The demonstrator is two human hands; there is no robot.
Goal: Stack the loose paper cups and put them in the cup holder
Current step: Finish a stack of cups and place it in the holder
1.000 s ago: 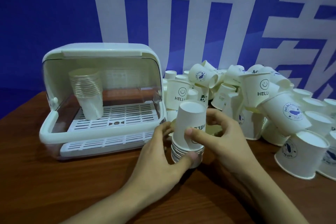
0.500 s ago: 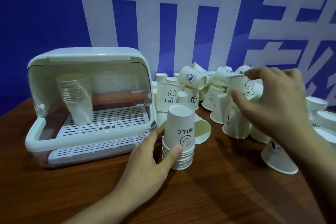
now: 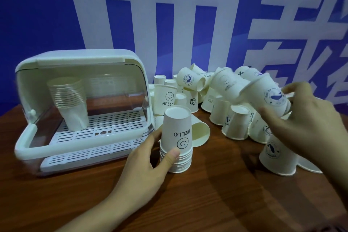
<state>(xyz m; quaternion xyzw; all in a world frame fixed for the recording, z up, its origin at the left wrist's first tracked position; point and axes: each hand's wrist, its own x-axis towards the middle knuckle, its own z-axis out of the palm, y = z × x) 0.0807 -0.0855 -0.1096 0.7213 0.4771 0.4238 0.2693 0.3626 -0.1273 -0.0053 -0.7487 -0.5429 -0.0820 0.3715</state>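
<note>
Holder (image 3: 79,66): white plastic box at the left of the table (image 3: 216,203), its clear lid (image 3: 113,98) swung down over the upper part, the slotted rack (image 3: 105,124) showing beneath.
Inner stack (image 3: 69,103): a nest of cups standing mouth up on the rack, at the left of the holder, leaning a little to the left.
Left hand (image 3: 148,165): comes in from the bottom edge; thumb across the front of the rims and fingers curled round the far left side, gripping the low part of the stack.
Stack (image 3: 177,141): upside-down cups nested on the table just right of the holder's front corner; the top cup reads HELLO with a smiley, both inverted; many rims bunched at the bottom.
Lying cup (image 3: 200,133): plain, on its side just behind and to the right of the stack, mouth facing right and toward the camera.
Pile (image 3: 212,96): loose cups heaped against the blue and white wall (image 3: 169,15), some upright, some inverted, some tipped; prints include HELLO smileys, a panda and round blue whale badges.
Whale cup (image 3: 271,96): tilted above the pile, mouth up and to the left, blurred.
Right hand (image 3: 308,122): reaching over the pile from the right, thumb under the whale cup and fingers curled over its far side, holding it.
Front cup (image 3: 276,154): inverted on the table below the right hand, with a blue badge.
</note>
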